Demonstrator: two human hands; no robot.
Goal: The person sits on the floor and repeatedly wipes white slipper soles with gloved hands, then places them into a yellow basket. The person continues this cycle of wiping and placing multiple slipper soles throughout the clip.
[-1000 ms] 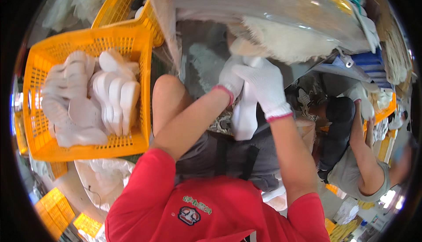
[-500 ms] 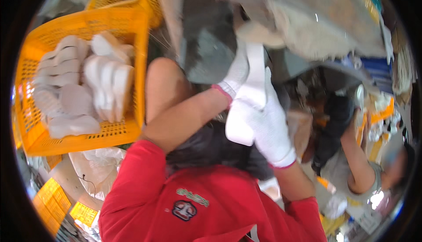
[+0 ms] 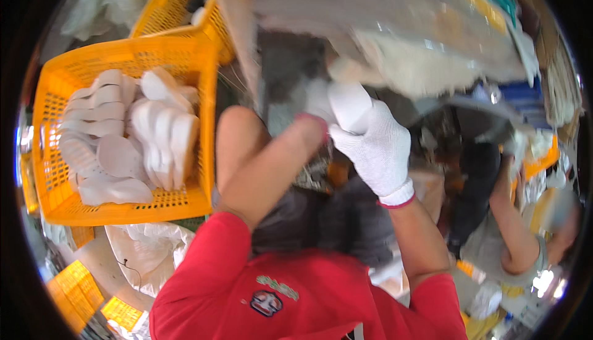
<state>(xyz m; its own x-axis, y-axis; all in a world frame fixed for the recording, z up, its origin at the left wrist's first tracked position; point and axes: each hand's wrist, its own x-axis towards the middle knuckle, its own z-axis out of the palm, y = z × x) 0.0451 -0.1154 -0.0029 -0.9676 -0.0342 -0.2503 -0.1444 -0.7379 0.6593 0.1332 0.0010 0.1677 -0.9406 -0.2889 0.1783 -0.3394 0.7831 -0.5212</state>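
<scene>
cluttered workshop surroundings are seen; white insoles (image 3: 123,136) are piled in a yellow basket (image 3: 68,207); a white piece (image 3: 349,105) is gripped by the gloved right hand (image 3: 377,151); the left hand (image 3: 318,102) is blurred, grip unclear.

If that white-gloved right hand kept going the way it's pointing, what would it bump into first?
The right hand points up and away, already gripping a white sole-shaped piece. Straight on, it would probably meet the underside of the blurred work surface overhead, near the fluffy white material, though depth is unclear here.
</scene>
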